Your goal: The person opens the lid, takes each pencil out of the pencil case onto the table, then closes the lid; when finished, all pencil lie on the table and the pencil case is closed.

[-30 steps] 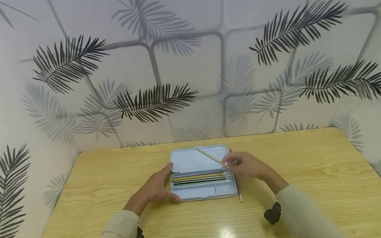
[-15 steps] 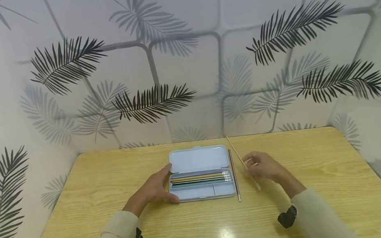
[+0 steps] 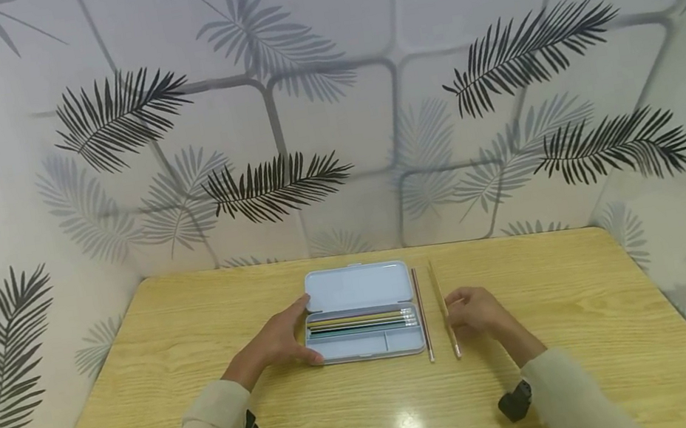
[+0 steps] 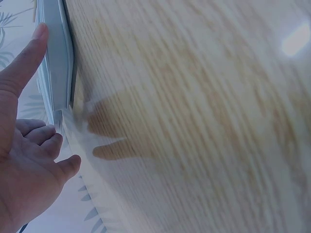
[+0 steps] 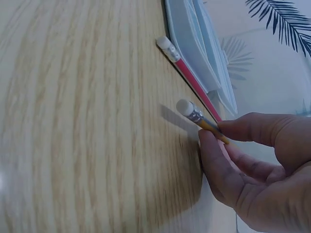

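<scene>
Pencil case (image 3: 361,312) open at middle of wooden table (image 3: 143,395), lid flat toward the wall, tray toward the person. Several pencils (image 3: 360,322) lying lengthwise in the tray's long slot, erasers toward the case's right end; colours hard to tell apart.

Left hand (image 3: 278,340) against the case's left end, fingers mostly straight and relaxed, gripping nothing. Thumb laid along the case's near left corner in the head view; in the left wrist view thumb tip (image 4: 39,36) touching the case edge (image 4: 60,63), other fingers loosely bent beside it, off the case.

Red pencil (image 3: 422,313) flat on the table just right of the case, parallel to its right end, apart from both hands. Same red pencil (image 5: 187,73) in the right wrist view with white eraser end pointing away from the case's hinge side.

Yellow pencil (image 3: 444,310) just right of the red one, roughly parallel, further from the case. Right hand (image 3: 476,312) pinching the yellow pencil (image 5: 201,119) between thumb and fingertips, near its eraser end; eraser just above or on the table, cannot tell which. Rest of the pencil hidden behind the fingers in that view.

Black wrist straps visible on both sleeves near the table's near edge.
</scene>
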Demonstrator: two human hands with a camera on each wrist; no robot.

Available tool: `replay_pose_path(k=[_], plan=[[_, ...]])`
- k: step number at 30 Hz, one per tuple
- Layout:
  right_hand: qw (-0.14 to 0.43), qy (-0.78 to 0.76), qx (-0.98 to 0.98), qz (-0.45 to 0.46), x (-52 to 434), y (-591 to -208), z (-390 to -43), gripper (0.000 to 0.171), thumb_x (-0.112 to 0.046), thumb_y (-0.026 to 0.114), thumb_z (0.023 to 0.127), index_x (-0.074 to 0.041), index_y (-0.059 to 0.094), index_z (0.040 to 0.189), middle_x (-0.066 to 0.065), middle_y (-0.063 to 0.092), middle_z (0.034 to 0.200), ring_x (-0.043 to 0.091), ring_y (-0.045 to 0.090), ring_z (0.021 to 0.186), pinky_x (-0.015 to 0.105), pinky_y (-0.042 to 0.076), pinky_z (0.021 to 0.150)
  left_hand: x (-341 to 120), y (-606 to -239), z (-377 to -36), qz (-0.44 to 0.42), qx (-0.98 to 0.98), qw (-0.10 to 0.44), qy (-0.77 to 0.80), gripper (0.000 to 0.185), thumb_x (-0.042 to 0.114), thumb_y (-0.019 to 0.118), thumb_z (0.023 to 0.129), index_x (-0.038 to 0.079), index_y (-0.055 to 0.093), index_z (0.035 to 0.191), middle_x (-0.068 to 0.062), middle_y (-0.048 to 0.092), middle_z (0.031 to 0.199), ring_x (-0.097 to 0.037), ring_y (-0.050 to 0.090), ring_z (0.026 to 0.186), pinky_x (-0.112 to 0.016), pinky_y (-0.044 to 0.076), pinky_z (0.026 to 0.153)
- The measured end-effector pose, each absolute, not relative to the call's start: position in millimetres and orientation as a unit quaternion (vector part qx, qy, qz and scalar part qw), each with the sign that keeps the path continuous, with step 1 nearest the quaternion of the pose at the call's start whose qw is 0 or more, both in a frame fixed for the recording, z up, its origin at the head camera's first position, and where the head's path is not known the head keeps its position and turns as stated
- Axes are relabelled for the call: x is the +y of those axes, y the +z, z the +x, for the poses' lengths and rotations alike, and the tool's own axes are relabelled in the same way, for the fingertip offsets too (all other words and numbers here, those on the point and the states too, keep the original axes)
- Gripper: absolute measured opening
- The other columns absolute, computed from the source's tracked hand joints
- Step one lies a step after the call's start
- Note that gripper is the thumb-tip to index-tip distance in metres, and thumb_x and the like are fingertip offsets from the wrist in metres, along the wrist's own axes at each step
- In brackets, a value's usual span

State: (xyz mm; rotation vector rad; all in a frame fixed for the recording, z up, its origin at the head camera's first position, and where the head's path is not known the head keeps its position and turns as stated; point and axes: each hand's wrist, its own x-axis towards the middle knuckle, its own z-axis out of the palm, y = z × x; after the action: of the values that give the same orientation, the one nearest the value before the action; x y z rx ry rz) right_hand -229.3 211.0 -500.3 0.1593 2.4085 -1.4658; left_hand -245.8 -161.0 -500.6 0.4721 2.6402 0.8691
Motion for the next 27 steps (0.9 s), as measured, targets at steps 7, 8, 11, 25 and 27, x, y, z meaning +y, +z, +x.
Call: replay_pose_path(k=[7, 8, 11, 25, 27], plan=[[0.14, -0.49, 0.856, 0.082, 201.1, -497.3, -226.7, 0.045, 0.005, 0.062, 0.071, 0.011, 0.058, 0.115, 0.023, 0.068, 0.095, 0.019, 0.067, 0.063, 0.034, 0.06, 0.063, -160.3, -499.4, -243.9, 0.167, 0.922, 0.16, 0.309, 0.123, 0.039, 0.089, 0.06, 0.005, 0.014, 0.152, -0.012, 0.017, 0.159, -0.032, 0.02, 0.146, -0.047, 0.023, 0.119], [0.136, -0.483, 0.861, 0.086, 200.0, -497.7, -227.9, 0.044, 0.006, 0.061, 0.07, 0.011, 0.059, 0.114, 0.022, 0.069, 0.094, 0.018, 0.067, 0.062, 0.034, 0.06, 0.061, -160.5, -499.5, -243.9, 0.168, 0.922, 0.16, 0.309, 0.123, 0.039, 0.089, 0.06, 0.005, 0.015, 0.152, -0.012, 0.017, 0.159, -0.032, 0.02, 0.146, -0.047, 0.023, 0.119], [0.128, -0.451, 0.879, 0.089, 197.5, -498.0, -230.7, 0.044, 0.007, 0.058, 0.068, 0.01, 0.061, 0.112, 0.02, 0.07, 0.088, 0.015, 0.065, 0.057, 0.03, 0.059, 0.057, -161.3, -500.4, -244.4, 0.171, 0.921, 0.157, 0.312, 0.124, 0.039, 0.089, 0.059, 0.005, 0.015, 0.152, -0.013, 0.017, 0.159, -0.032, 0.02, 0.146, -0.047, 0.023, 0.119], [0.078, -0.382, 0.92, 0.047, 195.6, -492.8, -231.1, 0.035, -0.002, 0.065, 0.07, 0.006, 0.066, 0.104, 0.019, 0.071, 0.088, 0.022, 0.067, 0.071, 0.031, 0.056, 0.059, -163.0, -503.2, -245.4, 0.17, 0.922, 0.158, 0.31, 0.124, 0.039, 0.089, 0.059, 0.007, 0.014, 0.153, -0.011, 0.016, 0.159, -0.031, 0.019, 0.146, -0.047, 0.023, 0.119], [0.077, -0.405, 0.911, 0.011, 195.6, -490.2, -232.9, 0.034, -0.006, 0.067, 0.075, 0.006, 0.066, 0.107, 0.02, 0.07, 0.094, 0.023, 0.066, 0.077, 0.03, 0.055, 0.063, -163.4, -503.1, -245.5, 0.172, 0.922, 0.157, 0.309, 0.124, 0.04, 0.089, 0.059, 0.007, 0.015, 0.153, -0.011, 0.017, 0.159, -0.031, 0.02, 0.146, -0.047, 0.023, 0.119]])
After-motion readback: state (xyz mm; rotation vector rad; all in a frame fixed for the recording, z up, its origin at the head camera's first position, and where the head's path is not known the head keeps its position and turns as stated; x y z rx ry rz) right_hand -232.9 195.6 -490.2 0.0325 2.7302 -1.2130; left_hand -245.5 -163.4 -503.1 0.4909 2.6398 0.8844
